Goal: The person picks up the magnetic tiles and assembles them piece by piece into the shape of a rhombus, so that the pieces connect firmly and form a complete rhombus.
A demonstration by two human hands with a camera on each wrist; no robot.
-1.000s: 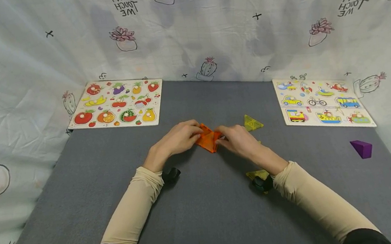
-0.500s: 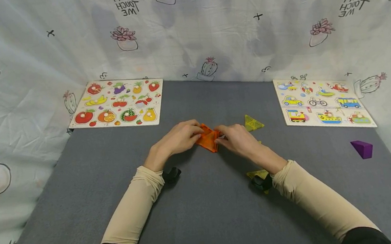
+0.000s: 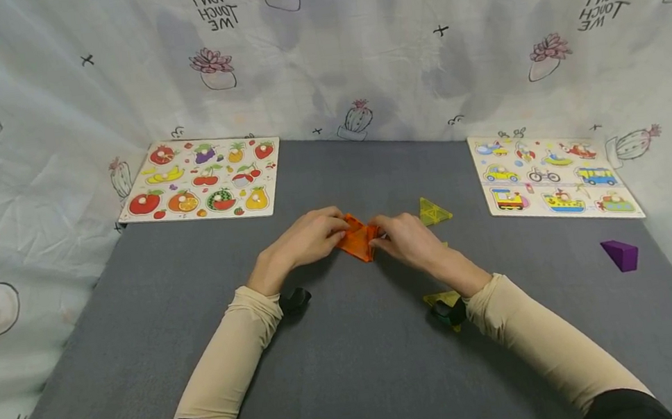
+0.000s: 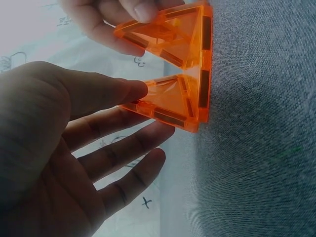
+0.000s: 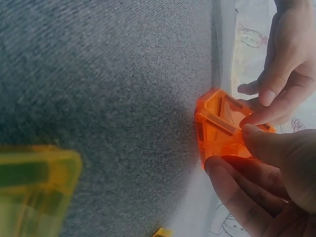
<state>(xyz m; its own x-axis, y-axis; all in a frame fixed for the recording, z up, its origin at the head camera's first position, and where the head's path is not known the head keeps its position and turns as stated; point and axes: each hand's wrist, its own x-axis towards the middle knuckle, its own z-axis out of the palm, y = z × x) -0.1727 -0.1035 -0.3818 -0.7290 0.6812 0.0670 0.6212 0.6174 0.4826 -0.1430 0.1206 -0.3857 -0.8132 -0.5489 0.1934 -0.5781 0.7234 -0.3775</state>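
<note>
Orange see-through triangular magnetic tiles (image 3: 355,240) stand together on the grey table (image 3: 356,375), joined into a small folded shape with slanting sides. My left hand (image 3: 314,235) pinches one slanting orange triangle (image 4: 170,91) between thumb and index finger, its other fingers spread apart. From the opposite side, my right hand (image 3: 405,239) pinches another orange triangle (image 4: 165,37) by its tip. The right wrist view shows the right thumb and fingers on the orange tiles (image 5: 222,126), which touch the table at their base.
Yellow triangular tiles lie right of the hands: one further back (image 3: 433,211), another (image 3: 438,300) partly under the right wrist camera. Behind are a fruit puzzle board (image 3: 188,163) and a vehicle puzzle board (image 3: 484,162). A purple block (image 3: 621,255) sits at the far right.
Both hands keep their pinch on the orange tiles and barely move. The view shifts very slightly.
</note>
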